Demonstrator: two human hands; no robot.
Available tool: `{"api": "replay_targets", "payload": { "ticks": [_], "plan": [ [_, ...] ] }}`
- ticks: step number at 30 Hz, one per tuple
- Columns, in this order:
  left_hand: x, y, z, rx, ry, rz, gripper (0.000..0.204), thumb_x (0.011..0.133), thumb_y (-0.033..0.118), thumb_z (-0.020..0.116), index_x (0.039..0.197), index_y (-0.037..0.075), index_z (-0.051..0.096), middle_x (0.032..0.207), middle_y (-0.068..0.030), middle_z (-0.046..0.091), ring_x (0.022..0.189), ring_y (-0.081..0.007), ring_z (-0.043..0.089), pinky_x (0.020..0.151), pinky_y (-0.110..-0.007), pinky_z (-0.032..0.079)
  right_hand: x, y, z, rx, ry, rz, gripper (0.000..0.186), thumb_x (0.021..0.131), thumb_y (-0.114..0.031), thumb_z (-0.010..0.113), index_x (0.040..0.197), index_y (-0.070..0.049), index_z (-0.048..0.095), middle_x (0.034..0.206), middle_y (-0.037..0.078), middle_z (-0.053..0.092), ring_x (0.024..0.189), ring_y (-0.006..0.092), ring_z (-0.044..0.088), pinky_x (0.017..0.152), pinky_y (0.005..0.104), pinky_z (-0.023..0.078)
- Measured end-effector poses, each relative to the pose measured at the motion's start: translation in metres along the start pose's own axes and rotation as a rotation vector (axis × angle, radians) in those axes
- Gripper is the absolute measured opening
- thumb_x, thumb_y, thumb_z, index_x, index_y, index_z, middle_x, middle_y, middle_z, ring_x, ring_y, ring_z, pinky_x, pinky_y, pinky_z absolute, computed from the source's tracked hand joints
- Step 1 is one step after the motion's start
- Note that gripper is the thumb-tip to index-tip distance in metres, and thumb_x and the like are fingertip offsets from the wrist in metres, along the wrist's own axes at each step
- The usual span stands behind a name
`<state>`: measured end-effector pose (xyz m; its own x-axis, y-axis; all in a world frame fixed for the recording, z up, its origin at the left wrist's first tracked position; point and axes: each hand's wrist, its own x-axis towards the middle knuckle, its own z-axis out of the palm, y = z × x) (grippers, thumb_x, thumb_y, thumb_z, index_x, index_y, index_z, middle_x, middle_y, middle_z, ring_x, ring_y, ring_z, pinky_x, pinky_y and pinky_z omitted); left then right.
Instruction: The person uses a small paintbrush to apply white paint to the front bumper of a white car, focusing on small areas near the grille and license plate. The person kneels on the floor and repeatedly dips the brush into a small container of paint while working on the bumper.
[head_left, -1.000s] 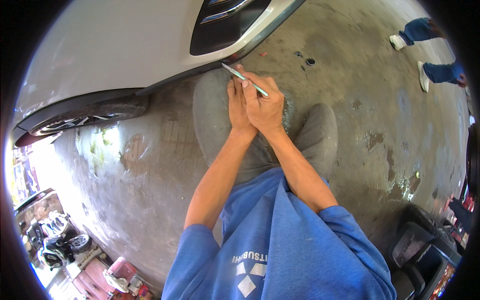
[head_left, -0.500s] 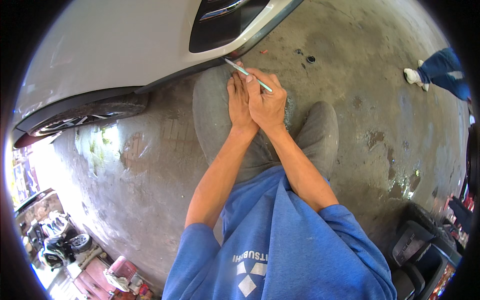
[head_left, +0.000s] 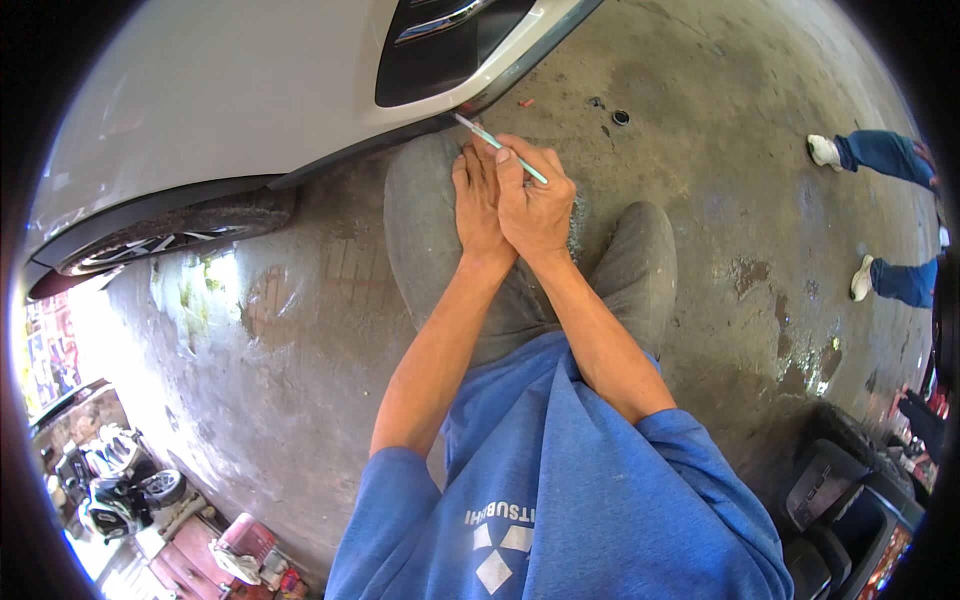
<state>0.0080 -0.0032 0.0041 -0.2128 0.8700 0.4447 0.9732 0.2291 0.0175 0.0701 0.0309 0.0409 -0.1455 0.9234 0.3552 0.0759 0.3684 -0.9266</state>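
Observation:
A thin pale-green brush point(head_left: 520, 160) is held in my right hand point(head_left: 535, 205), its fingers closed round the handle and its tip at the dark lower trim point(head_left: 350, 154) of a light-coloured car point(head_left: 210, 90). My left hand point(head_left: 478, 215) lies beneath and beside the right one, fingers stretched out along my grey-trousered leg point(head_left: 420, 230), bracing against it. The right hand partly hides the left. A small round black pot or cap point(head_left: 620, 118) and a small red bit point(head_left: 526, 103) lie on the floor right of the brush.
The car's wheel point(head_left: 180, 243) is at left. At bottom left stand assorted parts point(head_left: 115, 500) and a pinkish cabinet point(head_left: 180, 550); black plastic pieces point(head_left: 830, 480) lie at bottom right. Another person's legs point(head_left: 885, 150) in jeans and white shoes are at the right edge, on the wet-patched concrete floor point(head_left: 750, 200).
The brush tip and my right hand have shifted slightly up and right. The other person's legs have stepped down along the right edge of the view. My left hand stays in place.

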Motion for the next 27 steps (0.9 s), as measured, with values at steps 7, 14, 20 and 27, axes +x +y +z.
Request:
{"api": "replay_targets", "payload": {
  "ticks": [7, 14, 20, 27],
  "plan": [
    [-0.0011, -0.0002, 0.0000, 0.041, -0.020, 0.011, 0.051, 0.094, 0.021, 0.063, 0.132, -0.011, 0.056, 0.146, -0.0321, 0.053, 0.130, -0.0408, 0.053, 0.110, -0.049, 0.039, -0.0008, -0.0008, -0.0016, 0.013, -0.005, -0.007, 0.019, 0.098, -0.017, 0.069, 0.107, -0.004, 0.079, 0.092, 0.012, 0.077, 0.085, 0.0247, 0.069, 0.073, 0.0361, 0.056],
    [-0.0034, -0.0001, 0.0013, 0.014, -0.018, 0.006, 0.053, 0.095, 0.021, 0.061, 0.136, -0.012, 0.054, 0.146, -0.0327, 0.053, 0.131, -0.0423, 0.054, 0.113, -0.050, 0.038, 0.0003, 0.0017, 0.0000, 0.025, -0.029, -0.003, 0.018, 0.097, -0.018, 0.069, 0.107, -0.007, 0.079, 0.089, 0.011, 0.076, 0.083, 0.0269, 0.069, 0.073, 0.0377, 0.056],
    [-0.0032, 0.0011, -0.0003, -0.028, 0.019, -0.004, 0.052, 0.096, 0.021, 0.062, 0.135, -0.012, 0.054, 0.145, -0.0324, 0.053, 0.132, -0.0420, 0.053, 0.113, -0.050, 0.038, 0.0005, 0.0039, 0.0006, 0.018, -0.027, -0.028, 0.019, 0.098, -0.019, 0.069, 0.108, -0.007, 0.080, 0.088, 0.011, 0.076, 0.082, 0.0261, 0.068, 0.072, 0.0369, 0.055],
    [-0.0040, 0.0011, 0.0005, 0.000, -0.014, -0.002, 0.055, 0.096, 0.023, 0.063, 0.138, -0.011, 0.051, 0.145, -0.0304, 0.053, 0.134, -0.0410, 0.051, 0.114, -0.050, 0.037, 0.0002, 0.0031, 0.0001, 0.018, -0.018, -0.012, 0.019, 0.098, -0.019, 0.069, 0.107, -0.007, 0.080, 0.089, 0.011, 0.076, 0.083, 0.0260, 0.069, 0.072, 0.0367, 0.056]
  ]
}}
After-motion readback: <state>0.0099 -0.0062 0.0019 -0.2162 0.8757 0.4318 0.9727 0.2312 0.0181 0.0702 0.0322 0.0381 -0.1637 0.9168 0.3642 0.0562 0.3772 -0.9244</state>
